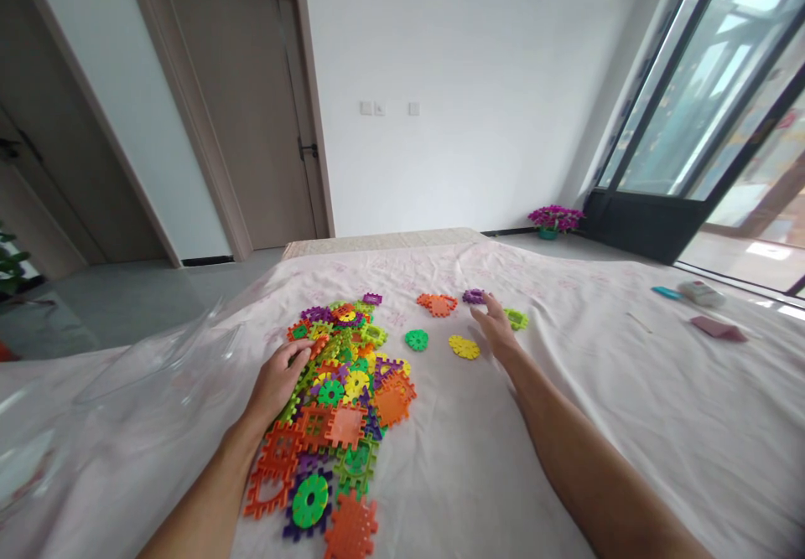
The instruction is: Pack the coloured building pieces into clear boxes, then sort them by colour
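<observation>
A long pile of plastic interlocking building pieces [330,391], squares and notched discs in orange, green, yellow and purple, lies on the cloth. At its left edge my left hand [282,377] has its thumb and fingers closed at an orange piece [319,346]. Farther right, my right hand [495,326] reaches over the cloth with thumb and forefinger apart, beside a purple piece [473,297]. A light green square piece [516,319] sits just right of that hand. Left of it are a yellow disc [464,347], a green disc [416,340] and orange pieces [438,304].
A pale patterned cloth [465,458] covers the surface. Clear plastic packaging [157,358] lies at the left. On the right are a blue item [667,292], a white object [702,294] and a pink folded item [718,328]. Purple flowers [556,216] stand by the wall.
</observation>
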Tool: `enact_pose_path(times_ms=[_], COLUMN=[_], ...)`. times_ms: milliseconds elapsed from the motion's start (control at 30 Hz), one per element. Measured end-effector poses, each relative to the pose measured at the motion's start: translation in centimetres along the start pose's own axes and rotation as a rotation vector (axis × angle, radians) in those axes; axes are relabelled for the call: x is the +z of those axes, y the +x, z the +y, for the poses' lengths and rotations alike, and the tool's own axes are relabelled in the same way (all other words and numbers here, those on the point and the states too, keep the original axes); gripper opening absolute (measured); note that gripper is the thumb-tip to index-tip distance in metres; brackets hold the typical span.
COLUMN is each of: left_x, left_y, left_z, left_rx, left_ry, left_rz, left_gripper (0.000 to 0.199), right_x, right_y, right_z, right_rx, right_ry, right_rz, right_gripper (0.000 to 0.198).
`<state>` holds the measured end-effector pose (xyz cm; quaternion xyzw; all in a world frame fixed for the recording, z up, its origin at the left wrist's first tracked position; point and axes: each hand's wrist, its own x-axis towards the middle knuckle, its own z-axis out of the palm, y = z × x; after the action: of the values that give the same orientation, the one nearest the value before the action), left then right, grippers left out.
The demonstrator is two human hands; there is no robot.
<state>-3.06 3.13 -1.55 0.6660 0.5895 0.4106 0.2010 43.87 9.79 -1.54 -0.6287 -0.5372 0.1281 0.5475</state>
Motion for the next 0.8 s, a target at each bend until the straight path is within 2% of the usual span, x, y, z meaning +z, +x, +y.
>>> enact_pose_path(times_ms=[133,300,367,467,533,600,733,800], left_x=[0.0,0.0,0.0,0.0,0.0,0.0,0.0,0.0], left_y=[0.0,-0.1,-0.1,-0.1,-0.1,0.0,-0.1,-0.1], left_z=[0.2,0.2,0.2,0.0,0.0,-0.1,-0.1,-0.1], left_rx=[-0.003,0.002,-0.005,-0.01,-0.006,-0.002,-0.002,0.004], left_ry=[-0.002,-0.007,-0.011,-0.02,-0.021,-0.021,-0.019,-0.018], left_rz=[-0.001,-0.004,-0.008,-0.011,-0.012,-0.012,-0.007,-0.003], left_gripper=[0.043,0.043,0.043,0.042,0.041,0.041,0.041,0.041], right_x=[-0.1,0.3,0.6,1.3,1.9,2.6,3.9,4.4], right_y=[-0.5,-2.2,-2.8,-4.1,-5.3,-6.8,-9.3,-10.0], right_z=[0.4,-2.1,-3.8,-6.7,-8.4,-9.9,-11.5,-11.8], right_rx=[-0.026,-0.056,-0.132,-0.24,-0.283,-0.341,-0.463,-0.513], right_ry=[-0.141,-0.169,-0.142,-0.083,-0.046,-0.044,-0.116,-0.152], right_rz=[-0.037,-0.191,-0.312,-0.566,-0.726,-0.822,-0.833,-0.822], right_gripper=[0.057,0.036,0.028,0.019,0.017,0.021,0.037,0.034])
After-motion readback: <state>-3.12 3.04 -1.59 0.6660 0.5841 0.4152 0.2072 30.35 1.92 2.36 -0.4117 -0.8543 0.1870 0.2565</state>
